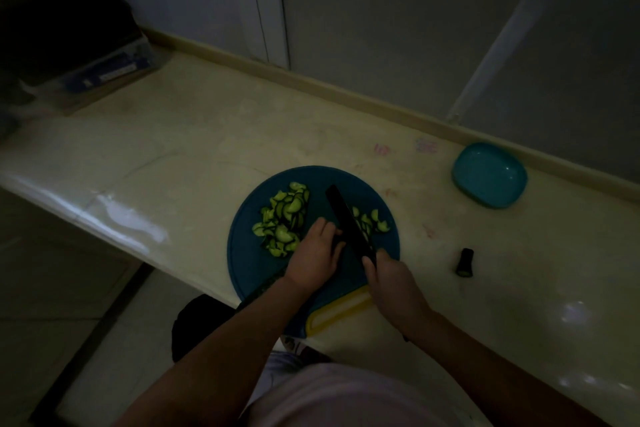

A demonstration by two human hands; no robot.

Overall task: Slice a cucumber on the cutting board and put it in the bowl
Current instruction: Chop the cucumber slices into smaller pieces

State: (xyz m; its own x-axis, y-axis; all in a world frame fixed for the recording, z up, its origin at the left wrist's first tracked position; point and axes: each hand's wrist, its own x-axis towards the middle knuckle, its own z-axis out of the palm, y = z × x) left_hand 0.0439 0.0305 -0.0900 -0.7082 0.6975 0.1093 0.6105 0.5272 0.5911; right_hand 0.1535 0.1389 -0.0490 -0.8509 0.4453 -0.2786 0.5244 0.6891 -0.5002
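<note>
While the right hand [384, 274] is gripping the black knife [346, 218], the left hand [317, 250] is seemingly curling over the dark green cucumber [265, 288] to steady it, pale slices [284, 218] lying beyond on the round blue cutting board [249, 263].

I am standing in a dim home kitchen: a cream worktop [173, 135] with a raised back edge, pale cupboard doors [346, 3] behind it, tiled floor [52, 288] below.
</note>
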